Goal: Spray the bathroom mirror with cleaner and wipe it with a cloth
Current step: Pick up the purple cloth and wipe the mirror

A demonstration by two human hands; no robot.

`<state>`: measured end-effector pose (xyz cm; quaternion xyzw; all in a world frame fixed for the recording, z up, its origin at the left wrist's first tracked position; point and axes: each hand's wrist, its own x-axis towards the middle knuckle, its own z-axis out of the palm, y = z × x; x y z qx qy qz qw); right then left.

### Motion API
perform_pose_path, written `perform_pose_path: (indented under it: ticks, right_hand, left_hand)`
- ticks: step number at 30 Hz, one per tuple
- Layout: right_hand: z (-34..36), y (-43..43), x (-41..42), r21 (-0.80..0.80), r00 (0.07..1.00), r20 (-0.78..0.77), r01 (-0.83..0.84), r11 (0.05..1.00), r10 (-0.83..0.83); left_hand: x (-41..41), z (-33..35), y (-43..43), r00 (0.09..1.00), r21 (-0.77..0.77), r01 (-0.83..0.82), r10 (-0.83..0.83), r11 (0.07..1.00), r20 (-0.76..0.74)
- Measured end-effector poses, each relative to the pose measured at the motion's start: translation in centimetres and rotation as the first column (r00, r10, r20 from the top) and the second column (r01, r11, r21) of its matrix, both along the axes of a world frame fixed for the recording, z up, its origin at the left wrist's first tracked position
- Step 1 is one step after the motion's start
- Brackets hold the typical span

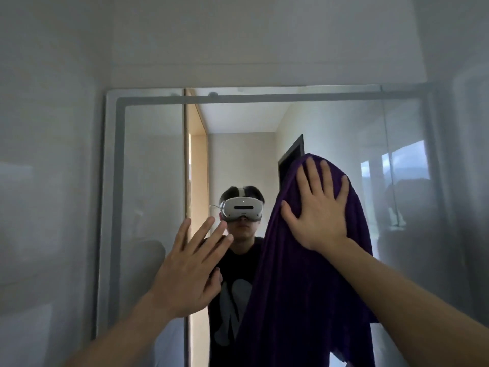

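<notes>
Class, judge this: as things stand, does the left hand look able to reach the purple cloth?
Probably yes: the left hand is open, empty and beside the purple cloth, with nothing between them.

A purple cloth (304, 274) hangs flat against the wall-mounted mirror (148, 181).

Both forearms are bare, with no sleeve, watch or ring showing on either the left hand (185, 271) or the right hand (318, 207). The reflection shows a white headset (242, 207) with a dark slot across its front, a white strap (241, 192) running over dark hair, and a thin cable (215, 207) at its side. The person wears a black short-sleeved T-shirt (230, 260) printed with a large pale grey graphic (234, 305) on the chest.
</notes>
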<state>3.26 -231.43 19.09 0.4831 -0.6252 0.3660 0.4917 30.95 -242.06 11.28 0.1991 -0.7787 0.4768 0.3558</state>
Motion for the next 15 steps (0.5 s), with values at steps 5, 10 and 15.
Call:
perform_pose_path:
  ticks: [5, 10, 15]
  right_hand:
    - [-5.0, 1.8, -1.0, 0.092, 0.990, 0.126, 0.053, 0.994, -0.064]
    - [-11.1, 6.3, -3.1, 0.350, 0.992, 0.064, 0.083, 0.933, -0.112]
    - [-13.3, 10.1, -4.1, 0.468, 0.990, 0.140, -0.036, 0.883, -0.034]
  left_hand:
    - [-1.8, -0.5, 2.8, 0.989, 0.170, -0.077, 0.097, 0.982, -0.111]
    - [-0.8, 1.3, 4.9, 0.985, 0.327, -0.160, 0.172, 0.931, -0.008]
    - [-1.4, 2.5, 8.0, 0.973, 0.432, -0.227, 0.226, 0.873, 0.054]
